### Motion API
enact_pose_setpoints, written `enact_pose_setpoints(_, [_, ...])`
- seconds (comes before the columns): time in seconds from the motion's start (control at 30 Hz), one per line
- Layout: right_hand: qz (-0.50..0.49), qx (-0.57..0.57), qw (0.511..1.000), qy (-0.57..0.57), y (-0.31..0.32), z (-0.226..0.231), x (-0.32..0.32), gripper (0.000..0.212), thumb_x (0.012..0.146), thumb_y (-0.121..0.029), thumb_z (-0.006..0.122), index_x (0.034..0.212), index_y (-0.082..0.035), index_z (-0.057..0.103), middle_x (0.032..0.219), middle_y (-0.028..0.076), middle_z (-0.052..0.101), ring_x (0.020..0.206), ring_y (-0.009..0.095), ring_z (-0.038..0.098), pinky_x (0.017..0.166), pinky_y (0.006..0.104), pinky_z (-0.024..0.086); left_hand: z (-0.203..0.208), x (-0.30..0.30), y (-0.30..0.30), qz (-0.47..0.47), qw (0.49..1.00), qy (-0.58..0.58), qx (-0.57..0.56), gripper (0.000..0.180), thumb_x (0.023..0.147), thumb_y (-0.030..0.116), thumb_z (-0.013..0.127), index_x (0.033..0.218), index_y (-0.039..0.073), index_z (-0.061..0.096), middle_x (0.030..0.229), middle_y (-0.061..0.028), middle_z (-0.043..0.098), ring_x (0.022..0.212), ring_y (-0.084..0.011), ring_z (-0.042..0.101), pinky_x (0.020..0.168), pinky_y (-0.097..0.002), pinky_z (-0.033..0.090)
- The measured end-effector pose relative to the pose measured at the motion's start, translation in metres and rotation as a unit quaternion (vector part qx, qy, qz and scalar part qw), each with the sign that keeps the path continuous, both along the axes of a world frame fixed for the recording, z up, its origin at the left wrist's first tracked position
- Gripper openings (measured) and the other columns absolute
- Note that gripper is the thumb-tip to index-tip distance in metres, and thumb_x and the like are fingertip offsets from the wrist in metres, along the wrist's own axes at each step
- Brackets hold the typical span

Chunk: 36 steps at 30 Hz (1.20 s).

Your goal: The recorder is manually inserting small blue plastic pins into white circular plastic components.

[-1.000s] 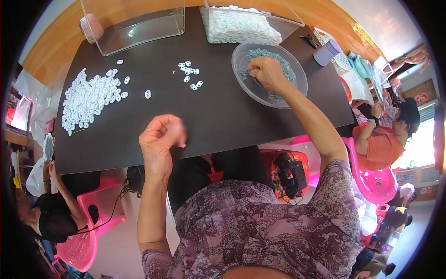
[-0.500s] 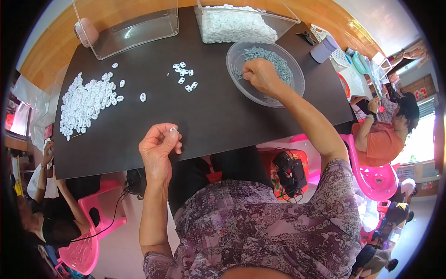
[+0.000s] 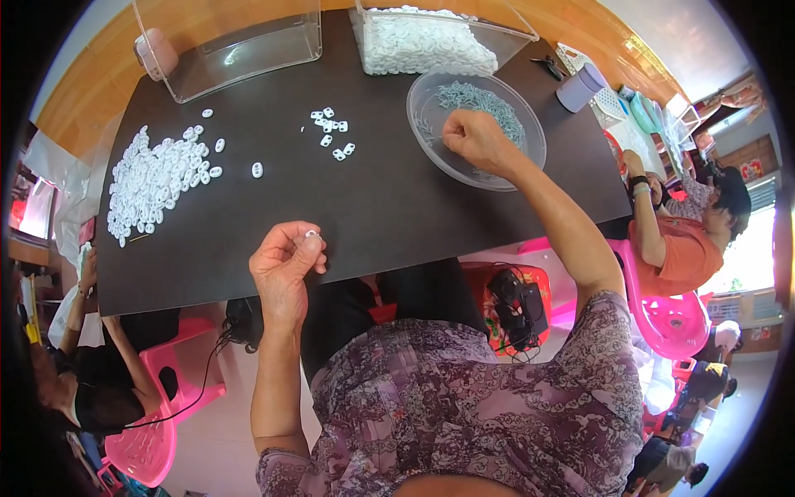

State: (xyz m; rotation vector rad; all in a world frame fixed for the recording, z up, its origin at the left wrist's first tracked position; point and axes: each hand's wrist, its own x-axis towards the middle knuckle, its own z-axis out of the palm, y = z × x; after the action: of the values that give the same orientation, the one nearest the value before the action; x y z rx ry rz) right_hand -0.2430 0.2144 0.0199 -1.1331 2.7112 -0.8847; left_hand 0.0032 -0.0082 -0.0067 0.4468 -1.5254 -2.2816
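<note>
Near the front edge of the dark table, my left hand (image 3: 286, 261) pinches a small white plastic piece (image 3: 311, 234) between thumb and fingertips. My right hand (image 3: 479, 141) is over a clear round bowl (image 3: 422, 157) of small grey-blue screws (image 3: 476, 95). Its fingers are curled closed, and whatever they may hold is hidden. A small cluster of white two-holed pieces (image 3: 330, 126) lies between the hands, farther back. One single white oval piece (image 3: 257, 170) rests left of that cluster. At the table's left is a large heap of white oval pieces (image 3: 161, 182).
A clear bin (image 3: 426, 45) full of white pieces stands at the back, beside another clear bin (image 3: 240, 83). Right of the bowl are a grey-lilac cup (image 3: 581, 87) and black scissors (image 3: 546, 66). People sit at both sides, one in an orange top (image 3: 683, 240).
My right hand has drawn back slightly toward me and to the right over the bowl, fingers still closed. My left hand keeps its pinch. The person in orange has shifted an arm.
</note>
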Motion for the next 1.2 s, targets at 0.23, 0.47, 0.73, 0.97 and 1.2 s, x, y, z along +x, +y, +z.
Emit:
enact_pose_setpoints(0.23, [-0.011,-0.095,0.988,-0.121,-0.001,0.006,0.004,0.009,0.071,-0.008,0.061,0.073,0.001,0.061,0.065,0.006,0.059,0.063,0.014,0.056,0.059,0.0277,0.045,-0.001,0.001,0.001,0.004,1.0,0.007,-0.015,0.011,0.082,0.006,0.064,0.088,-0.002,0.06,0.073,-0.0053,0.058,0.058,-0.0098,0.05,0.053,-0.0217,0.043])
enact_pose_setpoints(0.47, [-0.019,-0.1,0.984,-0.148,0.006,0.003,0.001,0.009,0.073,-0.007,0.063,0.077,0.0,0.061,0.072,0.001,0.059,0.067,0.007,0.052,0.059,0.0217,0.042,-0.002,0.002,0.002,0.006,1.0,0.014,-0.01,0.01,0.081,0.006,0.065,0.088,-0.001,0.062,0.071,-0.0045,0.059,0.057,-0.0091,0.052,0.055,-0.0209,0.044])
enact_pose_setpoints(0.73, [-0.039,-0.12,0.983,-0.132,-0.013,0.027,0.037,0.011,0.073,-0.009,0.065,0.078,0.001,0.061,0.071,0.001,0.06,0.066,0.006,0.052,0.058,0.0212,0.042,-0.003,0.004,0.002,0.018,1.0,0.006,0.005,0.009,0.081,0.004,0.064,0.088,-0.001,0.062,0.073,-0.0057,0.06,0.058,-0.0097,0.053,0.054,-0.0209,0.043])
enact_pose_setpoints(0.97, [0.078,-0.179,0.953,-0.23,-0.06,0.031,0.105,0.008,0.077,-0.003,0.065,0.084,-0.001,0.061,0.077,-0.001,0.06,0.067,0.003,0.051,0.061,0.0181,0.042,0.008,0.004,0.009,0.008,0.998,0.018,0.053,0.009,0.083,0.003,0.062,0.09,-0.003,0.061,0.074,-0.0074,0.061,0.059,-0.0099,0.055,0.052,-0.0206,0.044])
enact_pose_setpoints(1.2, [0.144,-0.17,0.919,-0.326,-0.095,0.015,0.14,0.009,0.08,-0.003,0.064,0.088,-0.001,0.06,0.08,0.0,0.061,0.072,0.004,0.055,0.066,0.0187,0.045,0.007,0.016,0.009,0.033,0.997,0.011,0.068,0.011,0.084,0.003,0.06,0.092,-0.004,0.061,0.076,-0.0079,0.061,0.06,-0.0094,0.055,0.051,-0.0198,0.044])
